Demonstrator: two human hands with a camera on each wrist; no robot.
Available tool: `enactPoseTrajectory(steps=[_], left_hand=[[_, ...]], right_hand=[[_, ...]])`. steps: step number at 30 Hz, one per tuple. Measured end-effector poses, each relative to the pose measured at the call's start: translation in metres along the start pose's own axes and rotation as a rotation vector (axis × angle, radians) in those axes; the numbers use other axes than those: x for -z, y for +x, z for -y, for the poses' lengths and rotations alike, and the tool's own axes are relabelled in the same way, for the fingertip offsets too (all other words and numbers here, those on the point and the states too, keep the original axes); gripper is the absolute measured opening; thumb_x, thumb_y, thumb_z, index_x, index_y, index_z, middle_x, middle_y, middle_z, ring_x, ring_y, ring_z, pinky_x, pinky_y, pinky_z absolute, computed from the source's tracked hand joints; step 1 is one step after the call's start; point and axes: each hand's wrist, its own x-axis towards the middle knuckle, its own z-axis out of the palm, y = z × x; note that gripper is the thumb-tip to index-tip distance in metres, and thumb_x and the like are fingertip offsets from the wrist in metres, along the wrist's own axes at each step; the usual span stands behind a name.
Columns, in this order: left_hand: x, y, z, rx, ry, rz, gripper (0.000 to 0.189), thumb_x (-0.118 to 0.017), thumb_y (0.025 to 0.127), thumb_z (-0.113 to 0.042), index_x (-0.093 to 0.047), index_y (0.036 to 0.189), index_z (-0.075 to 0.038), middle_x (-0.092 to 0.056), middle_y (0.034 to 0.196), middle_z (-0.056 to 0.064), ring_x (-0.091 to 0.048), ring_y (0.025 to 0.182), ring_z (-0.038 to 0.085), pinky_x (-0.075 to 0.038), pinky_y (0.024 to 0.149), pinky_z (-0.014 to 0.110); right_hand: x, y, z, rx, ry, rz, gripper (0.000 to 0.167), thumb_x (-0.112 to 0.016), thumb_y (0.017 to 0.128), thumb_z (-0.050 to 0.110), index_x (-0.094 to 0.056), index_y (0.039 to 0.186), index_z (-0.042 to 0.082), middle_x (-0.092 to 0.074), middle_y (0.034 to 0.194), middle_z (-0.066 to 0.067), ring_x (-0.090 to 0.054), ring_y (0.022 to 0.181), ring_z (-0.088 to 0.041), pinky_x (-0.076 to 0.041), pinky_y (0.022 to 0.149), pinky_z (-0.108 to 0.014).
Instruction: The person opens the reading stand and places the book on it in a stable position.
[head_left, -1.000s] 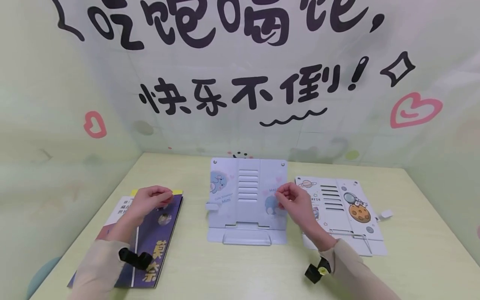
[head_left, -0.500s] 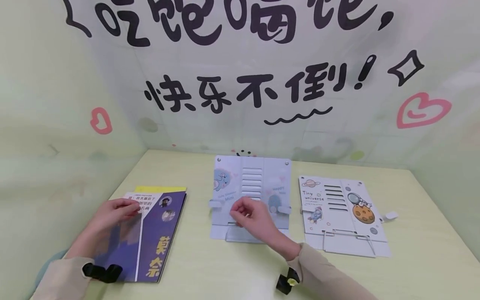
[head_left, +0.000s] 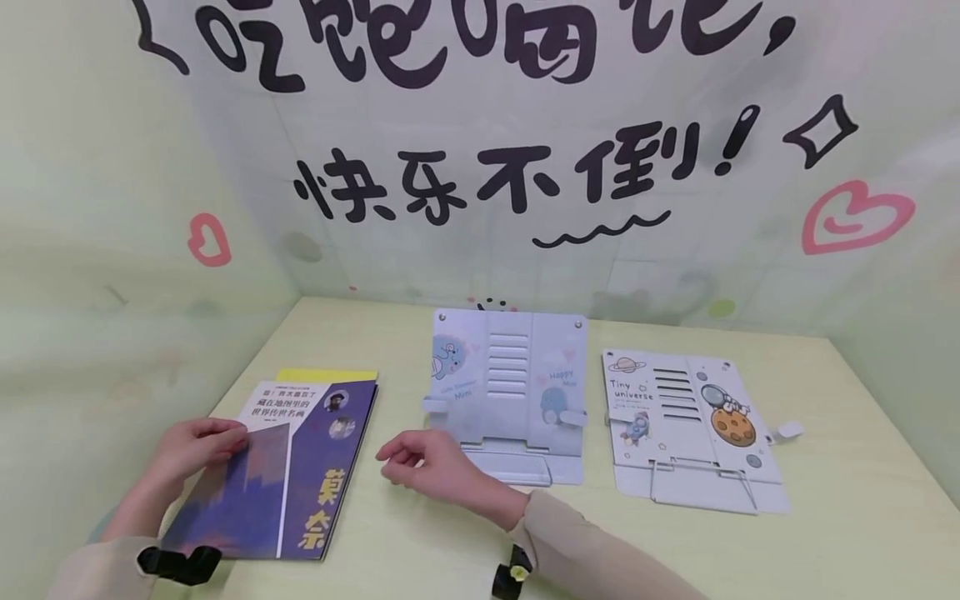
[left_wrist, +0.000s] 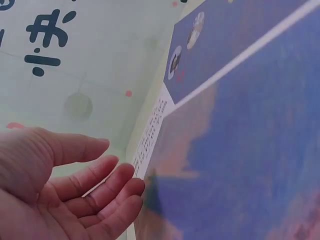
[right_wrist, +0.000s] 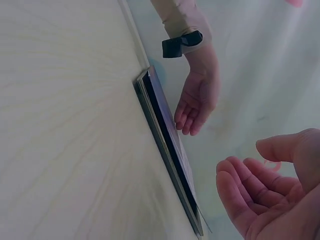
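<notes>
At the left of the table lies a picture book point(head_left: 258, 492) with a purple and white cover. The yellow edge of another book point(head_left: 330, 376) shows beneath it. My left hand point(head_left: 191, 454) hovers at the book's left side, thumb and fingers relaxed and nothing between them. In the left wrist view the fingertips point(left_wrist: 131, 187) overlap the cover's edge. My right hand point(head_left: 435, 467) is over the table between the books and the pale blue book stand point(head_left: 510, 358), its fingers loosely bent and holding nothing. The right wrist view shows the book stack point(right_wrist: 167, 140) side-on, several layers thick.
The blue stand leans upright near the table's middle, partly behind my right forearm. To its right a white book stand point(head_left: 690, 400) with an astronaut print rests lower, with a wire support in front. A printed curtain point(head_left: 480, 275) hangs behind and at both sides.
My right hand has moved left from the blue stand's right side, past its front, towards the books. My left hand has shifted left and down, from the book's upper part to its left edge.
</notes>
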Motion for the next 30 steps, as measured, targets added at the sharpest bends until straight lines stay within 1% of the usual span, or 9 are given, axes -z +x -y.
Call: enactPoseTrajectory(steps=[2, 5, 8, 11, 16, 19, 22, 25, 30], left_hand=[[0.003, -0.002, 0.005, 0.012, 0.025, -0.018, 0.044, -0.063, 0.089, -0.021, -0.056, 0.106, 0.02, -0.067, 0.078, -0.005, -0.059, 0.066, -0.001, -0.052, 0.062, 0.02], [0.007, -0.002, 0.01, 0.032, 0.046, -0.046, 0.045, -0.065, 0.087, -0.022, -0.057, 0.105, 0.019, -0.065, 0.077, -0.006, -0.058, 0.065, 0.0, -0.051, 0.06, 0.02], [0.01, -0.002, 0.013, 0.056, 0.059, -0.062, 0.048, -0.067, 0.086, -0.025, -0.058, 0.105, 0.018, -0.064, 0.08, -0.004, -0.059, 0.065, 0.002, -0.05, 0.06, 0.021], [0.012, -0.001, 0.015, 0.089, 0.07, -0.069, 0.051, -0.068, 0.085, -0.029, -0.058, 0.106, 0.016, -0.065, 0.083, -0.001, -0.06, 0.065, 0.004, -0.05, 0.06, 0.022], [0.012, 0.0, 0.015, 0.128, 0.077, -0.08, 0.054, -0.068, 0.085, -0.032, -0.057, 0.108, 0.015, -0.065, 0.087, 0.004, -0.06, 0.067, 0.007, -0.049, 0.059, 0.023], [0.011, -0.001, 0.015, 0.125, 0.081, -0.094, 0.054, -0.068, 0.084, -0.032, -0.057, 0.108, 0.016, -0.066, 0.087, 0.006, -0.06, 0.066, 0.007, -0.048, 0.059, 0.023], [0.011, -0.001, 0.015, 0.122, 0.097, -0.102, 0.054, -0.068, 0.085, -0.032, -0.057, 0.109, 0.016, -0.065, 0.086, 0.005, -0.058, 0.066, 0.006, -0.047, 0.058, 0.023], [0.011, -0.001, 0.015, 0.132, 0.111, -0.1, 0.055, -0.067, 0.085, -0.032, -0.056, 0.109, 0.016, -0.064, 0.086, 0.006, -0.056, 0.067, 0.007, -0.047, 0.058, 0.024], [0.014, 0.0, 0.014, 0.17, 0.11, -0.075, 0.058, -0.067, 0.085, -0.03, -0.052, 0.112, 0.018, -0.063, 0.089, 0.016, -0.055, 0.068, 0.011, -0.049, 0.058, 0.027]], right_hand=[[-0.009, 0.006, -0.012, -0.045, 0.055, 0.013, 0.019, -0.063, 0.085, 0.001, -0.066, 0.103, -0.005, -0.066, 0.081, -0.01, -0.058, 0.064, -0.011, -0.046, 0.054, -0.017], [-0.019, 0.012, -0.016, -0.113, 0.15, 0.015, 0.026, -0.064, 0.084, 0.003, -0.064, 0.108, -0.005, -0.066, 0.082, -0.007, -0.062, 0.069, -0.017, -0.051, 0.059, -0.021], [-0.03, 0.018, -0.019, -0.182, 0.21, -0.003, 0.031, -0.064, 0.084, 0.004, -0.062, 0.113, -0.006, -0.066, 0.083, -0.004, -0.064, 0.073, -0.014, -0.053, 0.063, -0.023], [-0.041, 0.024, -0.021, -0.263, 0.255, -0.042, 0.036, -0.064, 0.085, 0.007, -0.058, 0.119, -0.005, -0.065, 0.088, -0.002, -0.063, 0.077, -0.01, -0.054, 0.068, -0.025], [-0.057, 0.032, -0.024, -0.386, 0.361, -0.16, 0.046, -0.065, 0.085, 0.008, -0.051, 0.126, -0.006, -0.062, 0.103, -0.005, -0.062, 0.09, -0.018, -0.054, 0.075, -0.032], [-0.063, 0.036, -0.024, -0.418, 0.409, -0.229, 0.049, -0.065, 0.084, 0.006, -0.048, 0.128, -0.006, -0.061, 0.108, -0.008, -0.061, 0.095, -0.02, -0.053, 0.079, -0.036], [-0.067, 0.04, -0.022, -0.434, 0.445, -0.264, 0.052, -0.064, 0.084, 0.005, -0.045, 0.13, -0.008, -0.061, 0.107, -0.009, -0.06, 0.095, -0.021, -0.052, 0.081, -0.037], [-0.067, 0.043, -0.02, -0.451, 0.499, -0.269, 0.055, -0.064, 0.084, 0.005, -0.041, 0.132, -0.01, -0.062, 0.105, -0.01, -0.06, 0.098, -0.023, -0.052, 0.082, -0.039], [-0.065, 0.046, -0.02, -0.506, 0.608, -0.273, 0.055, -0.062, 0.084, 0.002, -0.039, 0.132, -0.013, -0.062, 0.105, -0.012, -0.06, 0.1, -0.027, -0.052, 0.081, -0.041]])
